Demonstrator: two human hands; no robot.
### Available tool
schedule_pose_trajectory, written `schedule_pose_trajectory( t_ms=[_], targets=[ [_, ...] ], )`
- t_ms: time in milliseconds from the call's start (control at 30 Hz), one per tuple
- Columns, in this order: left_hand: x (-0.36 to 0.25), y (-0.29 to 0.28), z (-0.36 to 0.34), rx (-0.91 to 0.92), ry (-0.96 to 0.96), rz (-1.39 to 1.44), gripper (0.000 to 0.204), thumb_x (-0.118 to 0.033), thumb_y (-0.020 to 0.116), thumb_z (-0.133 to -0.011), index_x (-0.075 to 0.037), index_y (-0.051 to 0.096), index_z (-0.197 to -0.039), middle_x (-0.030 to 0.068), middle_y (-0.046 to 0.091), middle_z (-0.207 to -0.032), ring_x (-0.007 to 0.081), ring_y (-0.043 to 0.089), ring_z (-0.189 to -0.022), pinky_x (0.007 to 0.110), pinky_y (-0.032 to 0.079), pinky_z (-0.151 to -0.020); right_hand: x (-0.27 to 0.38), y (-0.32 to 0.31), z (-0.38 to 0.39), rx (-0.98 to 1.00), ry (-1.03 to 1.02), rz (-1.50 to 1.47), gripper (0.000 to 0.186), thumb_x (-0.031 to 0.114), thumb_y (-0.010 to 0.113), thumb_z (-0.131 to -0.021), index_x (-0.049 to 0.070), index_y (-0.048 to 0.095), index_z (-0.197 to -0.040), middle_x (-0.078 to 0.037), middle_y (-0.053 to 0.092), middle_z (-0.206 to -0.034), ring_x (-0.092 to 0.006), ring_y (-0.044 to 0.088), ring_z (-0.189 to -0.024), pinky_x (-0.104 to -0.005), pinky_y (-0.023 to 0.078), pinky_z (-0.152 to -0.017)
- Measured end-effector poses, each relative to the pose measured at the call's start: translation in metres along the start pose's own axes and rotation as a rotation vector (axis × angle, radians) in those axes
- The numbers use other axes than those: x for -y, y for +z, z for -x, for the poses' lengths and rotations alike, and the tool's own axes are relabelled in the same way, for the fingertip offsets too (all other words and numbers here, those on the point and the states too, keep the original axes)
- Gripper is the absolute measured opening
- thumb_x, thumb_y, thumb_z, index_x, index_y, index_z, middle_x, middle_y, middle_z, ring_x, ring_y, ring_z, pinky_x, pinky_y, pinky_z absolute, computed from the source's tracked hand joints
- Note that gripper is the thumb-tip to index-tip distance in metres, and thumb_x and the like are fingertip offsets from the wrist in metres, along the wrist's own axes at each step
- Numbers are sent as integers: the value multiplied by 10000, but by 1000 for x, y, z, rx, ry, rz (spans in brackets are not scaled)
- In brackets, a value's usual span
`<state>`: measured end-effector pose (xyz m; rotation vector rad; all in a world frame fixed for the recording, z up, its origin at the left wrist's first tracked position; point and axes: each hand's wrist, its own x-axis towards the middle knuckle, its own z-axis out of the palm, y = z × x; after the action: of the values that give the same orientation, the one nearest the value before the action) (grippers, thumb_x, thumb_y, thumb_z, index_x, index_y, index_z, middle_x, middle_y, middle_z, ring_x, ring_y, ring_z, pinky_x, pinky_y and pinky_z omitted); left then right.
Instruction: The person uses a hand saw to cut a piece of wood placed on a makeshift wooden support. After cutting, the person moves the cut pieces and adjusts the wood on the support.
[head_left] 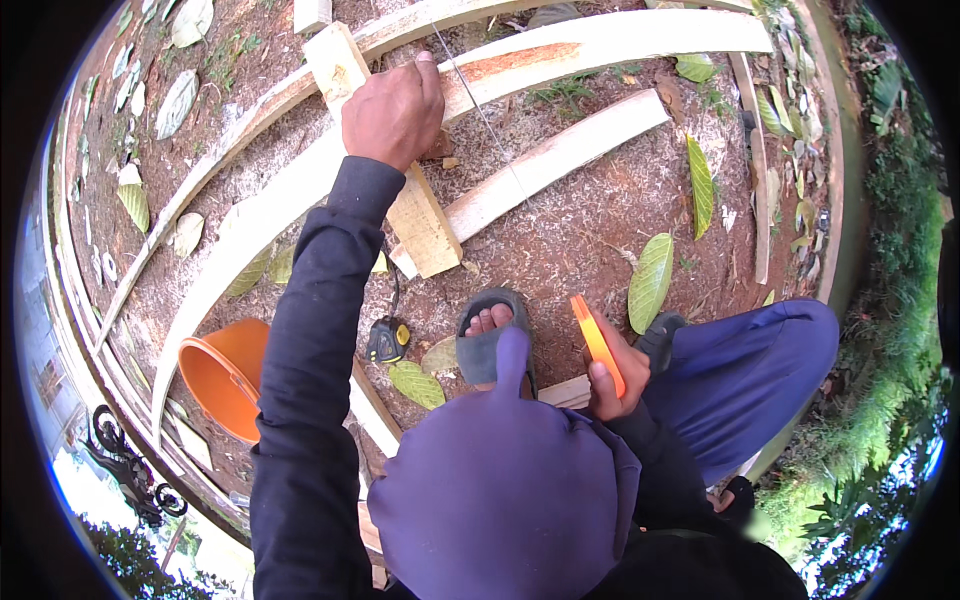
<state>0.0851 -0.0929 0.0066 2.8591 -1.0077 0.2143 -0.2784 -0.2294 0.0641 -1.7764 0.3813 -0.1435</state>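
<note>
In my right hand (622,372) is a handsaw by its orange handle (602,350). The thin blade (470,90), seen almost edge-on, runs up and left across the long pale plank (530,52); part of it is hard to make out. My left hand (395,112), knuckles up and fingers curled, grips a short wooden board (425,225) where it crosses the long plank. Its fingertips are hidden. Under the short board's near end lies another cut plank (570,150).
An orange bucket (222,375) lies tilted at the left. By my sandalled foot (490,330) sits a black and yellow tape measure (387,340). A narrow strip of wood (205,175) stretches along the far left. Leaves and sawdust cover the brown soil.
</note>
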Motion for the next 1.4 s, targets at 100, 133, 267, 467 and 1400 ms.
schedule_pose_trajectory(
  t_ms=[100,133,267,467,1400],
  targets=[
    [1,15,13,-144,72,-11,299,-241,512,-1029,-56,686,-873,146,675,-666,382,677,-592,484,551,-523,6,11,-10,-15,67,-66,536,217,515,-984,-149,554,-1374,-295,666,-1310,-347,696,-1195,-393,556,-987],
    [-1,13,7,-134,60,-6,297,-244,509,-1029,-53,686,-886,148,678,-673,384,681,-600,486,553,-526,6,35,-58,-115,-56,-2,498,203,541,-981,-116,587,-1360,-274,720,-1179,-302,760,-1004,-367,589,-842],
    [-10,9,-14,-137,98,26,319,-253,495,-1037,-47,680,-877,158,699,-709,390,693,-624,498,553,-526,46,57,-167,-194,-49,-91,436,155,559,-973,-78,617,-1337,-208,733,-952,-254,662,-638,-349,521,-615],
    [6,17,6,-119,19,-3,264,-241,529,-1024,-50,683,-926,134,687,-688,367,670,-568,495,544,-504,6,-12,18,29,33,-15,520,150,506,-953,-157,556,-1370,-307,657,-1317,-379,678,-1219,-395,537,-1020],
    [-14,2,-4,-47,45,20,239,-204,478,-1040,-48,659,-1048,123,709,-778,379,699,-680,507,554,-578,11,45,-130,-88,44,-93,510,212,537,-966,-99,593,-1366,-212,741,-971,-263,718,-777,-356,563,-725]
  ],
)
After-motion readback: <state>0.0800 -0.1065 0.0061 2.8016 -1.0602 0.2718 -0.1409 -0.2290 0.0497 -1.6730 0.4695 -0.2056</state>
